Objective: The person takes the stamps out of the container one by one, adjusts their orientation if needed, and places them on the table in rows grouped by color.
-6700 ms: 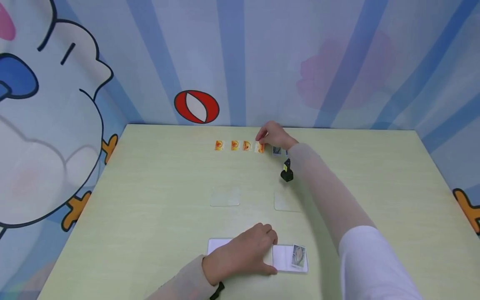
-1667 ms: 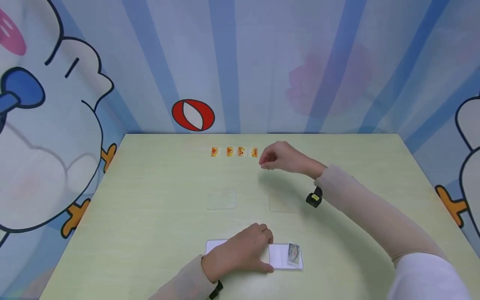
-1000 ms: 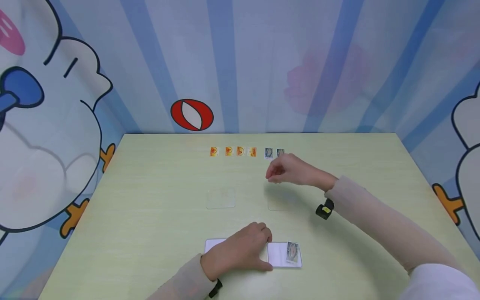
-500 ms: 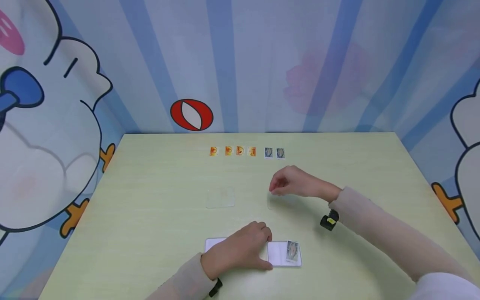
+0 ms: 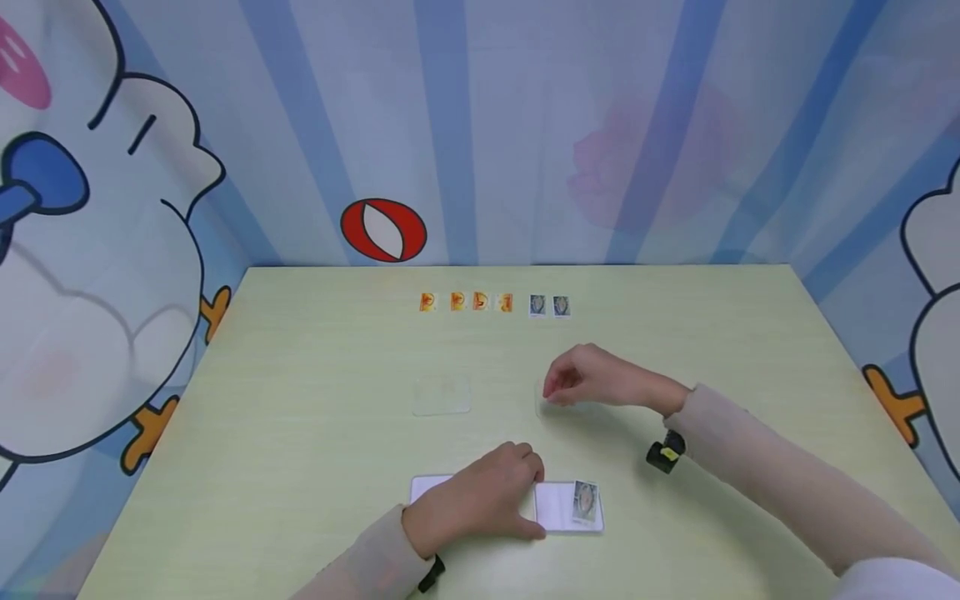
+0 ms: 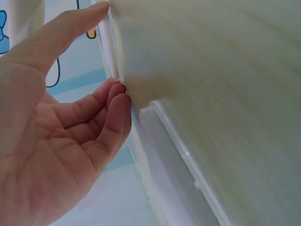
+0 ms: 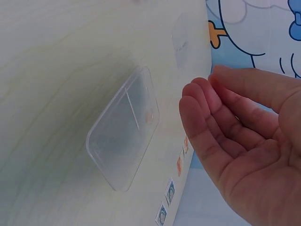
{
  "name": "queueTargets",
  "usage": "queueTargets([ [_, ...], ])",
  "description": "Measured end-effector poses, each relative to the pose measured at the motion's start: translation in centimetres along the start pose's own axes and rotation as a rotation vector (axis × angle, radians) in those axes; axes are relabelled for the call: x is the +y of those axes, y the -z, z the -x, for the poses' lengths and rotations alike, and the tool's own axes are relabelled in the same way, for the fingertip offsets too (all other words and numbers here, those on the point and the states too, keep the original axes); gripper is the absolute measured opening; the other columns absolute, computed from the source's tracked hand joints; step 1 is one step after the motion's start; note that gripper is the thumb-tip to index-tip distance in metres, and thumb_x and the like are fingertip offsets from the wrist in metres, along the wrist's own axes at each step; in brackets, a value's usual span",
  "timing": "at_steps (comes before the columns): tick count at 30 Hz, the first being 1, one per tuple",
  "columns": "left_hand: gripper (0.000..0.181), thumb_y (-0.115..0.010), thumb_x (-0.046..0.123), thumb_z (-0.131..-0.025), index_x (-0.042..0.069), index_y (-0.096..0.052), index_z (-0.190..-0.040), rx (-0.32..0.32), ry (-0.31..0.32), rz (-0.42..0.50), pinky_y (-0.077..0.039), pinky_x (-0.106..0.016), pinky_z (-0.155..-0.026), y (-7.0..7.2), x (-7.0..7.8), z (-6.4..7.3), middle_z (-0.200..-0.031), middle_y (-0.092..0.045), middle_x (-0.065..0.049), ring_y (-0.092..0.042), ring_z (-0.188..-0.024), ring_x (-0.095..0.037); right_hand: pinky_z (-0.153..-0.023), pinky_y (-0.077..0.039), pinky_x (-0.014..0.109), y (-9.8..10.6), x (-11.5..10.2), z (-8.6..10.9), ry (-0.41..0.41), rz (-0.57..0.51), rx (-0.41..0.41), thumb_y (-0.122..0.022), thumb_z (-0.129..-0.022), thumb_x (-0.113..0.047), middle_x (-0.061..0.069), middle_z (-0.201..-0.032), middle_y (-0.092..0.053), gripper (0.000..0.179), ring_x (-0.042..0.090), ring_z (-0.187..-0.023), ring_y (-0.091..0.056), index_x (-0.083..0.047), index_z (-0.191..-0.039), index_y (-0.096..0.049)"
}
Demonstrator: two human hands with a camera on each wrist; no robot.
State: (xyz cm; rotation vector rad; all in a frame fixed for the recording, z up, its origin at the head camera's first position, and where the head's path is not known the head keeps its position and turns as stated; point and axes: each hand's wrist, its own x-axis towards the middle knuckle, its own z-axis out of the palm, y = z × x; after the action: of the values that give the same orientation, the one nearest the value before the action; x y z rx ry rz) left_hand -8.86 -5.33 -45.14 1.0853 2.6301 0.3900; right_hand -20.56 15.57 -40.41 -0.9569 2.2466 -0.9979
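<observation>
My left hand (image 5: 480,504) holds the near end of a shallow white case (image 5: 553,510), thumb at one corner and bent fingers at the other, as the left wrist view also shows. On that case lies a stamp-like picture card (image 5: 585,502). My right hand (image 5: 596,375) hovers over a clear rectangular plastic lid (image 7: 124,132), apart from it. Its fingers are loosely bent and hold nothing. Past it, a row has several small orange cards (image 5: 480,302) and two blue-grey cards (image 5: 537,306).
Beneath the left hand shows another white case (image 5: 427,486), mostly hidden. A second clear lid (image 5: 441,396) lies flat to the left of the right hand. The pale table (image 5: 330,375) meets a cartoon-printed wall (image 5: 510,125) at the back.
My right hand has left the orange card at the row's right end and come back toward me, over the right clear lid. Both blue-grey cards are uncovered. The left hand keeps its place.
</observation>
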Motion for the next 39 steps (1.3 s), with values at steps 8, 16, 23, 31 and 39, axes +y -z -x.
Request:
queueTargets([
  [8, 0.054, -0.086, 0.048, -0.073, 0.009, -0.063, -0.104, 0.000, 0.000, -0.006, -0.042, -0.019, -0.077, 0.0, 0.0, -0.1, -0.092, -0.053, 0.006, -0.045, -0.082, -0.008, -0.066, -0.051, 0.025, -0.7, 0.7, 1.2, -0.010, -0.020, -0.032, -0.068, -0.092, -0.002, 0.006, -0.087, -0.070, 0.008, 0.014, -0.074, -0.060, 0.002, -0.098, -0.072],
  [16, 0.055, -0.086, 0.048, -0.073, 0.009, -0.063, -0.104, -0.003, 0.004, 0.001, -0.042, -0.019, -0.076, -0.1, 0.0, -0.1, -0.092, -0.053, 0.006, -0.045, -0.082, -0.008, -0.071, -0.052, 0.026, -1.4, 1.2, 2.2, -0.028, -0.039, -0.028, -0.068, -0.092, -0.002, 0.000, -0.090, -0.070, 0.009, 0.013, -0.078, -0.061, 0.002, -0.099, -0.072],
  [23, 0.054, -0.086, 0.046, -0.073, 0.009, -0.063, -0.104, 0.008, -0.005, 0.009, -0.042, -0.019, -0.076, -0.1, 0.0, 0.0, -0.092, -0.053, 0.005, -0.045, -0.082, -0.009, -0.072, -0.052, 0.026, -1.7, 1.5, 2.9, -0.030, -0.047, -0.031, -0.069, -0.092, -0.004, 0.000, -0.091, -0.070, 0.009, 0.012, -0.077, -0.060, 0.000, -0.099, -0.072],
  [31, 0.054, -0.086, 0.047, -0.073, 0.009, -0.063, -0.103, 0.011, -0.003, 0.005, -0.042, -0.019, -0.076, -0.1, 0.0, -0.1, -0.091, -0.052, 0.006, -0.045, -0.081, -0.008, -0.071, -0.051, 0.024, -2.1, 2.1, 3.6, -0.042, -0.059, -0.040, -0.070, -0.091, -0.004, 0.001, -0.089, -0.071, 0.007, 0.011, -0.076, -0.060, -0.001, -0.097, -0.073],
  [39, 0.053, -0.087, 0.045, -0.072, 0.009, -0.063, -0.102, 0.016, -0.002, 0.011, -0.042, -0.019, -0.076, 0.1, 0.2, 0.0, -0.090, -0.052, 0.006, -0.045, -0.081, -0.009, -0.070, -0.050, 0.024, -3.0, 2.6, 4.3, -0.054, -0.070, -0.057, -0.072, -0.090, -0.005, 0.000, -0.086, -0.070, 0.006, 0.011, -0.074, -0.059, -0.002, -0.095, -0.073],
])
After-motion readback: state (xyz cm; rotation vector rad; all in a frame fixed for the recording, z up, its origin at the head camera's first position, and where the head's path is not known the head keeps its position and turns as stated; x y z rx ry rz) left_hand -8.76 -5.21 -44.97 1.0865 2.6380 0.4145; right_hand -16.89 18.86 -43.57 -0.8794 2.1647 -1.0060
